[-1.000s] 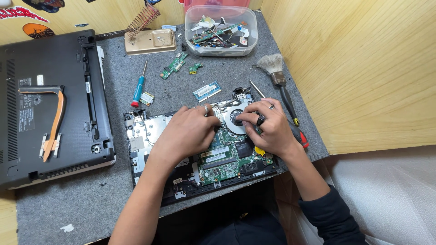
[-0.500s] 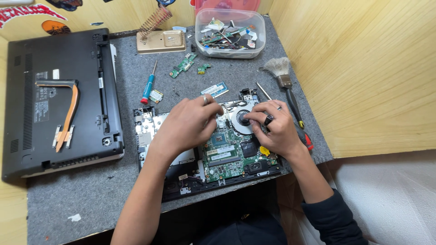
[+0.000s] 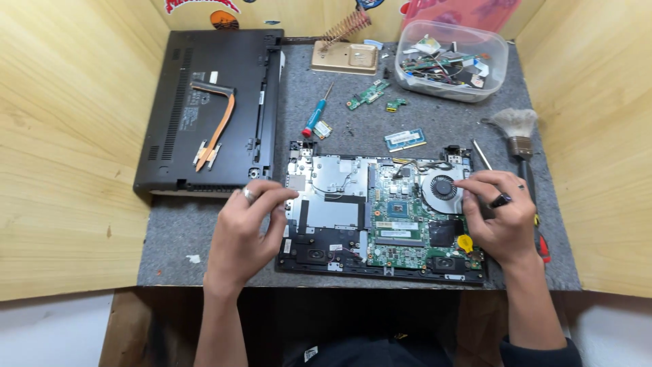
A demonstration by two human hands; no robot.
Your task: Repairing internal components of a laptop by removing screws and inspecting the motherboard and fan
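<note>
Two hands spread | left hand (image 3: 246, 228), right hand (image 3: 499, 216) touching opened laptop chassis (image 3: 353, 211) | green board bared

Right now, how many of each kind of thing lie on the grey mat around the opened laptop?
Loose green circuit boards: 3, the long one, the small one, the memory stick
Screwdrivers: 1, blue handle
Brushes: 1
Clear tubs of parts: 1
Black laptop covers: 1
Total: 7
</note>
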